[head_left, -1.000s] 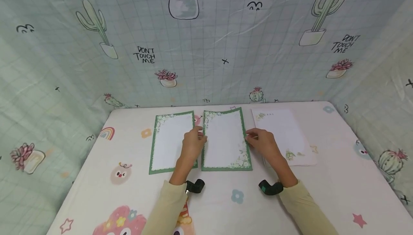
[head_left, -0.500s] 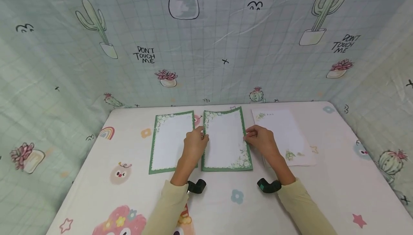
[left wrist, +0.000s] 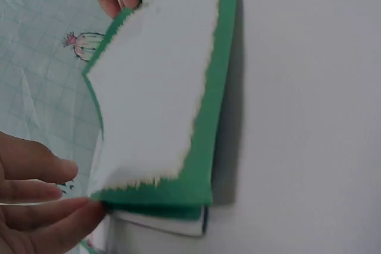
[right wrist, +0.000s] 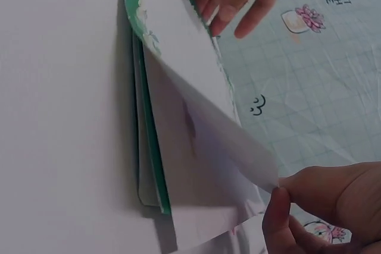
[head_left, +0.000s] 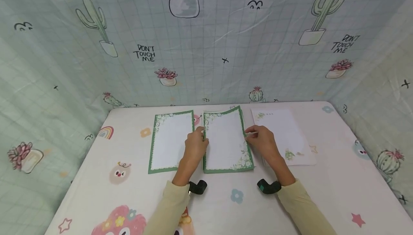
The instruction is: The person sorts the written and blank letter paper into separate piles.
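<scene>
In the head view, a sheet of paper with a green floral border (head_left: 226,138) is the top one of a small stack in the middle of the table. My right hand (head_left: 262,140) pinches its right edge between thumb and finger; in the right wrist view that side of the sheet (right wrist: 208,96) curls up off the sheets below. At the left edge is my left hand (head_left: 195,143). Its fingers (left wrist: 65,221) touch the sheet's edge in the left wrist view, while the thumb stands apart from the paper. More green-edged paper (right wrist: 152,129) shows underneath.
A similar green-bordered sheet (head_left: 171,141) lies to the left, partly behind my left forearm. On the right lie pale sheets with small leaf prints (head_left: 284,138). A printed cloth covers the table (head_left: 335,199), and cactus-patterned fabric (head_left: 213,41) hangs behind and at both sides.
The top middle sheet has shifted slightly and tilted against those below, so their edges now show at its left and top. My hands have barely moved.
</scene>
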The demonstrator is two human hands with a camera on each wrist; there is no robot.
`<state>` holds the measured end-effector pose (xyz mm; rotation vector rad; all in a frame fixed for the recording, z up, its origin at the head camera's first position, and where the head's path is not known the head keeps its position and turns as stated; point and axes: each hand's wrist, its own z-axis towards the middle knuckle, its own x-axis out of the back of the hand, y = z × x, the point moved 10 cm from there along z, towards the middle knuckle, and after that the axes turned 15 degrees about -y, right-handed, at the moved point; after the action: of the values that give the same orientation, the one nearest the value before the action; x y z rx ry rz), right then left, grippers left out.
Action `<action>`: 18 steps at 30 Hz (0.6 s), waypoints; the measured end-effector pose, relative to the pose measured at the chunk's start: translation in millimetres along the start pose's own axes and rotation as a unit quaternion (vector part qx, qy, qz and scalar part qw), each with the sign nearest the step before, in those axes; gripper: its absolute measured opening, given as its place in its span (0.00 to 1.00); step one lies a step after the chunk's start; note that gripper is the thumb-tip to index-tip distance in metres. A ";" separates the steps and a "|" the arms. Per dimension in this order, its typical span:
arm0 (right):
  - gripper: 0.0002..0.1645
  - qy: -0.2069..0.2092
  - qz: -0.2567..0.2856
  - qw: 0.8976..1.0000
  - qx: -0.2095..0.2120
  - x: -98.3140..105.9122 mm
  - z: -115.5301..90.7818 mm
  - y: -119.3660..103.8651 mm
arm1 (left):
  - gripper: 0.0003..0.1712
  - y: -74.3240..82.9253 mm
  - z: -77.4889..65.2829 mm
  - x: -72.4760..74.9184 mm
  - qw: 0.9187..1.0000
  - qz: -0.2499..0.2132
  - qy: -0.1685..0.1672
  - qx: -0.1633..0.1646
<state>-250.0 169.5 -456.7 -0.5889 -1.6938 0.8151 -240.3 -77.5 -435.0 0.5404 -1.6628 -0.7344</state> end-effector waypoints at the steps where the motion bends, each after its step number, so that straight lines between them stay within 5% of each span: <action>1: 0.14 0.001 -0.001 1.000 0.002 0.6 -0.2 -0.2 | 0.25 -3.4 1.9 -0.6 1.000 -0.008 -0.003 0.004; 12: 0.15 -0.017 0.019 1.000 0.001 -2.1 -0.7 1.4 | 0.30 -31.3 17.8 -0.7 0.998 -0.055 0.006 0.039; 18: 0.16 -0.011 0.023 1.000 0.008 -2.8 -1.8 -0.6 | 0.16 -28.4 15.2 6.6 0.998 -0.052 0.023 0.028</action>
<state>-247.4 167.4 -457.6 -0.6111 -1.6972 0.8709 -257.6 -99.1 -452.8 0.6836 -1.6265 -0.7477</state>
